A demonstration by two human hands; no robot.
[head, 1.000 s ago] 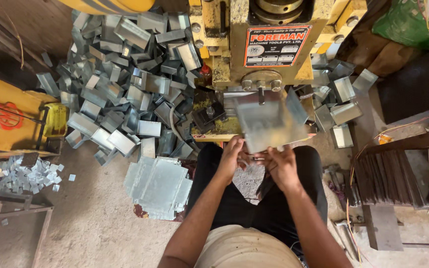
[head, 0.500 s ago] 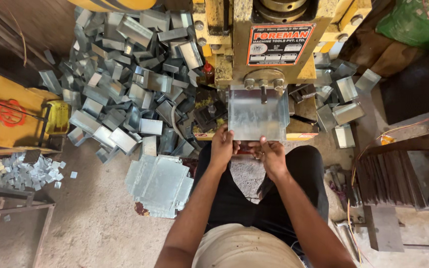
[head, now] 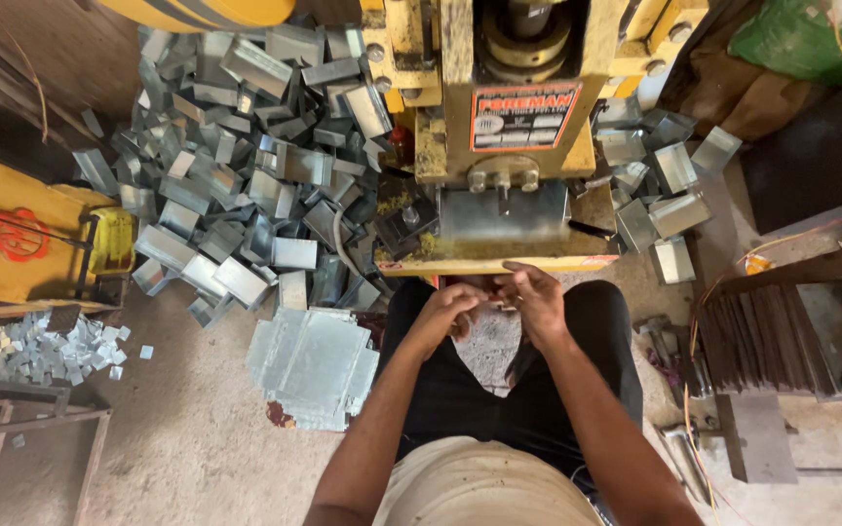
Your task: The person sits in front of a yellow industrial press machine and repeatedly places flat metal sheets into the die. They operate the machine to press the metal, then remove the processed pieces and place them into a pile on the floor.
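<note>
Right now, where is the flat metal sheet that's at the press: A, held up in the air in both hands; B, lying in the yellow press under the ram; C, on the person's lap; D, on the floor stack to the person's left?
B: the flat metal sheet lies in the yellow press under the ram, while the left hand and right hand sit just in front of it, holding nothing visible.

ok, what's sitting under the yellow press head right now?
A flat metal sheet lies on the press bed, under the yellow press. Its far edge is hidden by the press. Both hands are just in front, off the sheet.
</note>
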